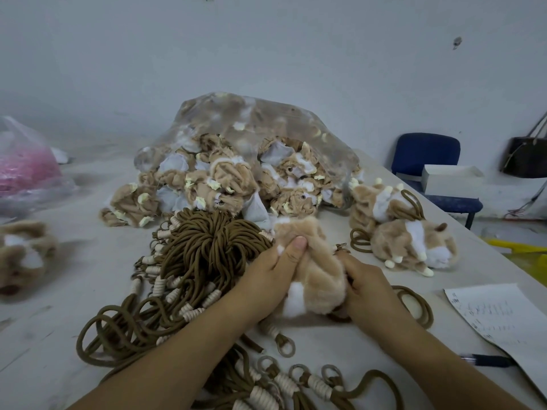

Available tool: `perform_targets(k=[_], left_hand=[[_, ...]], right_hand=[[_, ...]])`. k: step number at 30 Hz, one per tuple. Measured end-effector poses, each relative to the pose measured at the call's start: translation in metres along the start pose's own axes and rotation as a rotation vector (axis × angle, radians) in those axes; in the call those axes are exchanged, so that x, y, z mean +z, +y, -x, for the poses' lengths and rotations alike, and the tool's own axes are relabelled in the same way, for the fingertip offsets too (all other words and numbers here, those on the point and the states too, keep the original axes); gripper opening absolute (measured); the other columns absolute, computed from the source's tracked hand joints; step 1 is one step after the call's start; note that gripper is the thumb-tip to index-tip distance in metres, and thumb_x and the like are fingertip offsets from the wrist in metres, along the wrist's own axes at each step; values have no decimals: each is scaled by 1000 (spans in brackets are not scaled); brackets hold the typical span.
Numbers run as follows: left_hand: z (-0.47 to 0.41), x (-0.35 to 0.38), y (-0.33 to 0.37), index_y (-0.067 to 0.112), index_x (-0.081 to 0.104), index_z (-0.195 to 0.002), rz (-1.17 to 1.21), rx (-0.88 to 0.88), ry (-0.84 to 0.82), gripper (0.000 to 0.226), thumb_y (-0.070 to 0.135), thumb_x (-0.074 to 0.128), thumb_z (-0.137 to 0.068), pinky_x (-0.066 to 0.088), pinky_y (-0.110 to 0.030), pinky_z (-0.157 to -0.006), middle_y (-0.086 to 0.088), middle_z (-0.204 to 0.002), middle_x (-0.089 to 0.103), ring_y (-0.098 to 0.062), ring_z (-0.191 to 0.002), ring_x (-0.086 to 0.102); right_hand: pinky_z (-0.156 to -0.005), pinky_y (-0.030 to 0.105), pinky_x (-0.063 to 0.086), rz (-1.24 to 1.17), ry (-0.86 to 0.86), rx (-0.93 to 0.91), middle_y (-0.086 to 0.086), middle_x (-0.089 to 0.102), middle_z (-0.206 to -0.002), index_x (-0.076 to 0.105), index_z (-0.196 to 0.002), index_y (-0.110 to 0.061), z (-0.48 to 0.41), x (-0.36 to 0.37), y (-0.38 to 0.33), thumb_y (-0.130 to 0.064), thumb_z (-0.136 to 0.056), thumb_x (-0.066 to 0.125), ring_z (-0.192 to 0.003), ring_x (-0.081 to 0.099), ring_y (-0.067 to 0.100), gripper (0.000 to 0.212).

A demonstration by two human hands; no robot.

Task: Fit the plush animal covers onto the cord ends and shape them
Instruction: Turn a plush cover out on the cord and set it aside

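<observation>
Pale table (pixel 74 276) (dusty, scuffed) against a bare grey-white wall (pixel 266 54); blue chair (pixel 426 155) at right. Plush cover (pixel 319 276) mid-table, gripped from both sides: left hand (pixel 272 276) and right hand (pixel 367 288) with fingers curled round it. Brown cords (pixel 207 253) heaped just beside; clear bag of covers (pixel 251 119) behind.

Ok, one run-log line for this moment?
step: fitting and shaping | left hand: grips plush cover, thumb on top | right hand: grips its right side | cord bundle: left of it | finished animals: right of it
</observation>
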State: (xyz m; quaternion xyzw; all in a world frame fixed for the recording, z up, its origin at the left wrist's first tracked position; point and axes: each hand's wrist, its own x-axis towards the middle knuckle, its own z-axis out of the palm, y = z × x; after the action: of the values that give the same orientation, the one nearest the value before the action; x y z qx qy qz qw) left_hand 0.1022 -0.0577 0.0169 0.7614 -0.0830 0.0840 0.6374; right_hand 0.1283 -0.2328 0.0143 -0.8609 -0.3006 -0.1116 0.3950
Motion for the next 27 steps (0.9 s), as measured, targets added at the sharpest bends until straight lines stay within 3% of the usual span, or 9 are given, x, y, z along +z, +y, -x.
perform_targets(k=[3,5,7,10,13,16,20,22,27], left_hand=[[-1,-2,-2,21,65,-110,-1,68,19,53,62,42,-87,52,-33,-96,1,-103,73,-10,-101,67],[-2,-6,-1,28,62,-113,-8,129,88,38,55,45,-91,51,-18,-87,10,-105,70,-3,-102,65],[-4,-11,2,38,62,-108,14,143,143,29,56,51,-88,50,-11,-79,17,-104,69,0,-99,64],[-6,-15,3,49,65,-109,60,151,131,24,53,56,-87,50,-12,-81,22,-110,68,3,-104,63],[-4,-12,2,53,65,-100,25,200,151,20,58,54,-84,50,-13,-79,22,-107,69,1,-101,65],[-4,-13,2,52,65,-97,-18,208,179,20,60,51,-85,53,-17,-78,20,-102,70,0,-96,66],[-3,-17,6,49,69,-96,11,183,171,16,48,55,-89,52,-13,-78,20,-103,71,2,-98,66],[-2,-15,7,51,69,-94,16,175,158,15,48,56,-87,52,-15,-78,19,-101,72,1,-96,67],[1,-10,8,38,70,-93,60,169,165,23,52,53,-84,53,-16,-75,15,-95,72,-2,-90,68]], right_hand=[[-61,38,47,9,21,16,-2,62,-69,60,-84,-16,-3,1,1,-18,-93,49,-64,55,12,15],[-57,30,42,17,44,6,-7,57,-62,53,-74,-27,-4,1,0,-33,-92,43,-62,53,9,22],[-55,25,37,50,41,-14,-9,50,-56,45,-70,-34,-4,1,-1,-36,-94,43,-60,50,8,25],[-56,29,37,107,12,-54,-6,50,-58,50,-75,-22,-3,1,2,-32,-96,45,-61,50,14,24],[-60,37,41,124,7,-90,1,58,-65,57,-83,-13,-2,-1,4,-44,-93,36,-60,52,17,39],[-55,28,40,142,16,-124,-3,56,-61,57,-81,-14,-4,-6,6,-60,-86,24,-61,52,13,57],[-52,11,36,279,51,-210,-19,41,-52,43,-74,-32,-7,-12,11,-54,-97,35,-56,49,-7,33],[-54,8,36,314,60,-223,-24,38,-52,43,-75,-35,-6,-12,10,-52,-94,39,-55,47,-13,25],[-54,23,40,183,18,-112,-10,54,-60,54,-79,-23,-3,-6,4,-49,-94,36,-62,54,10,36]])
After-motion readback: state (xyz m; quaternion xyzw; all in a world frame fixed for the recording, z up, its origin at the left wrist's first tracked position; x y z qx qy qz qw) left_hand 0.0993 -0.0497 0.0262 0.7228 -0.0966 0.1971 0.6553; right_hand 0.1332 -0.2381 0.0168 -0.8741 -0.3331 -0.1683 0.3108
